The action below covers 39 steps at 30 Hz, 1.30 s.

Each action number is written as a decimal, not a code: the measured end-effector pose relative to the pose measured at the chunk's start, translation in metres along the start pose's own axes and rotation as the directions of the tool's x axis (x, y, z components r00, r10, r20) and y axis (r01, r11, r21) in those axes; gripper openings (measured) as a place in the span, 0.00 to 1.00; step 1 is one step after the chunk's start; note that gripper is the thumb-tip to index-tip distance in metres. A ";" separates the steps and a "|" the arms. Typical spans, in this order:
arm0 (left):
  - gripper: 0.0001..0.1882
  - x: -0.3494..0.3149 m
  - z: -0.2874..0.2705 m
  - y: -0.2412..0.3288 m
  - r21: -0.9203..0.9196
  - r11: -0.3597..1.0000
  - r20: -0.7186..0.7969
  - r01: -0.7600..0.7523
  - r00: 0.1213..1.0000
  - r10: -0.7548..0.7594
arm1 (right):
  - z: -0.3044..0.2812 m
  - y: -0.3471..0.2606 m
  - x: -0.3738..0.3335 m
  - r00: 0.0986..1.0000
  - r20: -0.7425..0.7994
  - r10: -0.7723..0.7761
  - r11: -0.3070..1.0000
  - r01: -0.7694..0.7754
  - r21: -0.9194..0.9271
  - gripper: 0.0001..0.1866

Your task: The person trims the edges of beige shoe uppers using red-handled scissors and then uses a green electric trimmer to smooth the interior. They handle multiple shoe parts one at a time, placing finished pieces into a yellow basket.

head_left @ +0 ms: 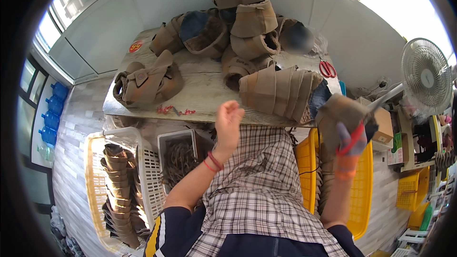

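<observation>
My bare left hand [228,126] is raised in front of the table's near edge. Its fingers are loosely bent and nothing shows in them. My right hand [351,143], in a grey and orange glove, is closed on a brown fabric cap [340,114] over the yellow basket. A red-handled tool [356,135], blurred by motion, also lies in that hand; its kind is unclear. A nested row of brown caps [276,90] lies on the table between my hands. Farther left sits a bunch of brown caps with a buttoned strap [145,83].
More caps [252,19] are piled at the back of the wooden table [200,78], near red scissors [327,69]. A white basket [150,176] of caps, a grey bin [164,138] of straps and a yellow basket [364,185] stand below. A fan [426,76] is at right.
</observation>
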State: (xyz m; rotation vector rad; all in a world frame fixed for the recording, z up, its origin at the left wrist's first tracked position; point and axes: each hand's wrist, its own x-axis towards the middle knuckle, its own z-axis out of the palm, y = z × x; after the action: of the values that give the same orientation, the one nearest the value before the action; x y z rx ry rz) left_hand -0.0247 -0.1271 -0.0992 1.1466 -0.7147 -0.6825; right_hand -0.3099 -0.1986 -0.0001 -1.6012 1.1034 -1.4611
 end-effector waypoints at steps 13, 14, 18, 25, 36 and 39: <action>0.24 0.105 -0.011 -0.046 -0.428 0.825 0.329 0.369 0.914 -0.238 | 0.113 0.069 0.091 0.827 0.553 0.102 0.845 -0.365 0.390 0.22; 0.25 0.107 -0.017 -0.045 -0.427 0.844 0.302 0.325 0.931 -0.206 | 0.124 0.090 0.096 0.824 0.567 0.016 0.902 -0.256 0.347 0.21; 0.25 0.115 -0.032 -0.036 0.017 0.982 0.313 0.189 0.932 -0.184 | 0.114 0.216 0.081 0.928 0.349 -0.130 0.985 0.161 -0.059 0.18; 0.09 0.095 -0.101 -0.001 0.715 0.561 -0.066 -0.417 0.758 0.648 | 0.086 0.170 0.047 0.952 0.302 -0.055 0.997 0.039 0.059 0.16; 0.15 0.094 -0.284 0.064 0.952 0.276 -0.095 -0.135 0.727 0.680 | 0.044 0.166 -0.010 0.928 0.201 0.314 0.887 -0.362 0.285 0.22; 0.10 0.087 -0.260 0.075 0.944 0.130 0.124 -0.304 0.690 0.713 | 0.041 0.152 -0.024 0.924 0.207 0.321 0.881 -0.372 0.292 0.22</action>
State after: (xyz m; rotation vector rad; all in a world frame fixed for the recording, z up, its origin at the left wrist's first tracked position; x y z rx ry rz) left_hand 0.2424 -0.0310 -0.0791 1.8405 -1.1560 0.7682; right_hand -0.2893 -0.2389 -0.1529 -1.1881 0.9436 -1.1859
